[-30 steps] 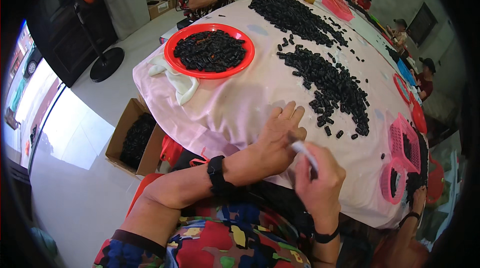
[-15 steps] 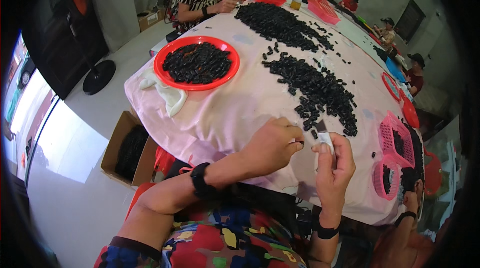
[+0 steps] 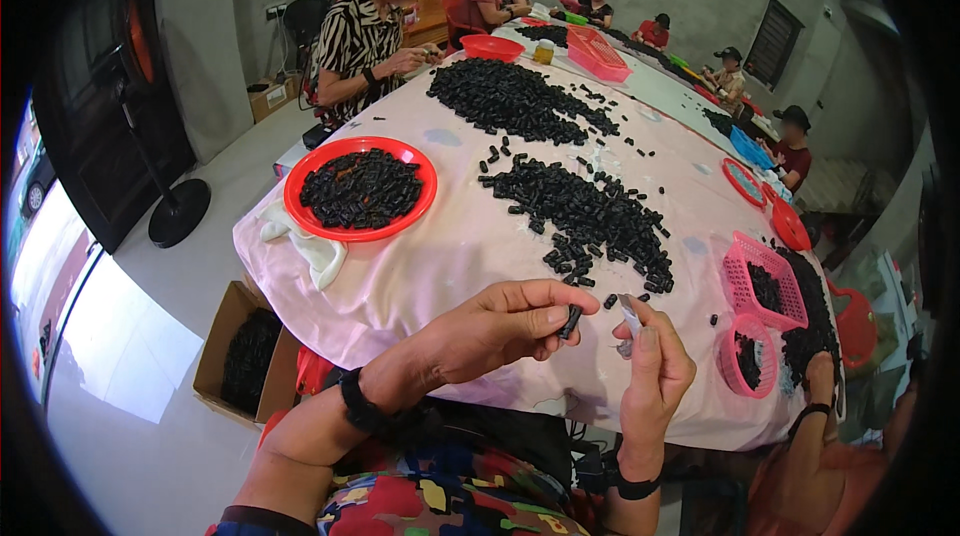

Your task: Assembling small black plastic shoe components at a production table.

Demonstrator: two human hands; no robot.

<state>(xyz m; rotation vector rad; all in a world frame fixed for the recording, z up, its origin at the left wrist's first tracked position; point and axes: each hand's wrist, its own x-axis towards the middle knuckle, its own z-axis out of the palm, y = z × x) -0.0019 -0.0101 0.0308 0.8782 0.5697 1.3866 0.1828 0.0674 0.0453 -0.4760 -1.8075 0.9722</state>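
My left hand (image 3: 490, 331) pinches a small black cylindrical piece (image 3: 570, 322) between thumb and fingertips, above the table's near edge. Close to its right, my right hand (image 3: 655, 366) grips a thin, pale blade-like strip (image 3: 629, 314) that points up past the thumb. Strip and piece are a short way apart. Just beyond my hands spreads a pile of black cylindrical pieces (image 3: 590, 216), with a few loose ones at its near end. A second pile of such pieces (image 3: 500, 96) lies farther off.
On the pink-covered table (image 3: 440, 286), a red basin (image 3: 292, 191) of dark pieces stands left, on a white cloth (image 3: 318, 254). Pink baskets (image 3: 795, 308) are at the right. An open carton (image 3: 222, 371) sits on the floor. Several people sit around the table; one arm (image 3: 815, 406) reaches in at right.
The view has tilted up, showing more of the far people. My left hand has turned so the black piece shows plainly. In my right hand the strip now shows as a narrow blade shape.
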